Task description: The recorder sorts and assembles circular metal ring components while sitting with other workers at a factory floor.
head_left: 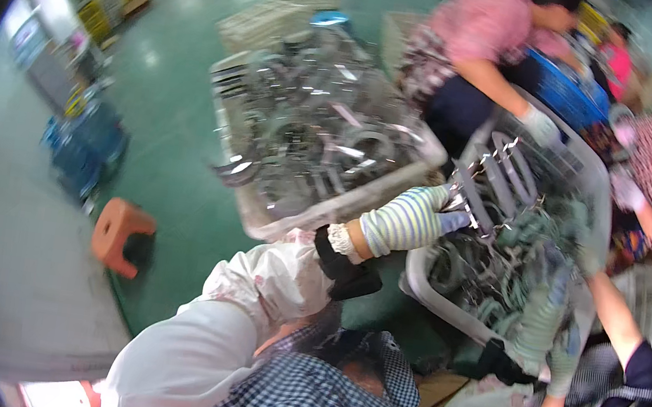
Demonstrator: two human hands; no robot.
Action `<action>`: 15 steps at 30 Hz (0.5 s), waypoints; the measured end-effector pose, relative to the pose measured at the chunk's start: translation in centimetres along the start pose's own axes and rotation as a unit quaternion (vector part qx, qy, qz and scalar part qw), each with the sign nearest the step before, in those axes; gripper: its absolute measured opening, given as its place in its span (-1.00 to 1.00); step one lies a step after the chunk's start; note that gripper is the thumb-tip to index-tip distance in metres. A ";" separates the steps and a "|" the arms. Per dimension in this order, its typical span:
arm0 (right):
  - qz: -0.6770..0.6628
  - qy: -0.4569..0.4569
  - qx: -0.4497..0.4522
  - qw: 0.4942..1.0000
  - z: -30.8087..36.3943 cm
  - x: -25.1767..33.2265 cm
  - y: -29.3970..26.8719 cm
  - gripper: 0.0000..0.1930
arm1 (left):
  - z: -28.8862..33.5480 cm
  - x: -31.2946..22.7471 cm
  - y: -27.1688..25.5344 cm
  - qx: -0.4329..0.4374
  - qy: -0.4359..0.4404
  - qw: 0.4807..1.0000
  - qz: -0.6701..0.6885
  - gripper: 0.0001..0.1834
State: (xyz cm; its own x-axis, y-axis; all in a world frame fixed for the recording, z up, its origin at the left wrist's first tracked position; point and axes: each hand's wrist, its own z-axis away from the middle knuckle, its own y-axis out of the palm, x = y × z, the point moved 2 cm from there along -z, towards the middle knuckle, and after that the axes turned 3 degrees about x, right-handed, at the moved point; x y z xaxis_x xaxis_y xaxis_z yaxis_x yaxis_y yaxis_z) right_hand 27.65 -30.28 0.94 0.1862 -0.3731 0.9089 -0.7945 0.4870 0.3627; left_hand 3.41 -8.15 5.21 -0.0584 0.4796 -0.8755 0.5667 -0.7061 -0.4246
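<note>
My left hand (405, 219), in a striped knitted glove, is closed round the shiny metal ends of several grey curved pieces (477, 193). They fan out from it above a white plastic crate (444, 313). My right hand (541, 315), also gloved, reaches down into the right side of that crate. It is smeared by motion, and its fingers cannot be made out. Around it lies a tangled heap of grey-green curved pieces (498, 282) with bright metal bits.
A second white crate (256, 223), heaped with similar grey pieces, stands to the left. Co-workers sit round the crates; a gloved hand (541, 127) is at the far rim, another (561, 371) close to my right arm. An orange stool (121, 229) and blue water bottles (89, 139) stand left.
</note>
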 end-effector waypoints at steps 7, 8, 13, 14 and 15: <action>0.022 0.022 0.043 0.999 -0.2 -1.3 3.6 -0.50 | 10.7 4.5 -18.5 -0.206 -0.071 0.964 0.152 -0.70; 0.032 0.023 0.040 0.998 -0.4 -1.5 4.0 -0.49 | 12.6 2.6 -20.7 -0.276 -0.098 0.947 0.129 -0.70; 0.069 0.056 0.051 0.995 0.6 -1.6 5.1 -0.43 | 17.8 7.7 -33.3 -0.420 -0.031 0.899 0.121 -0.68; 0.071 0.050 0.057 0.995 0.9 -1.7 5.2 -0.43 | 18.2 8.9 -34.8 -0.436 -0.031 0.887 0.148 -0.65; 0.076 0.059 0.052 0.994 1.3 -2.0 5.3 -0.42 | 18.8 9.7 -35.7 -0.441 -0.028 0.884 0.150 -0.65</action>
State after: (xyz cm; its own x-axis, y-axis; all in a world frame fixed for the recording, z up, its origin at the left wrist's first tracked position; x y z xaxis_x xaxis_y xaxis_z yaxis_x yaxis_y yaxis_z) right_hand 22.34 -27.96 0.79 0.1216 -0.2039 0.9714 -0.8732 0.4433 0.2024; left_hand -32.84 11.94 7.56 0.1777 0.2957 -0.9386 0.9827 -0.1041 0.1533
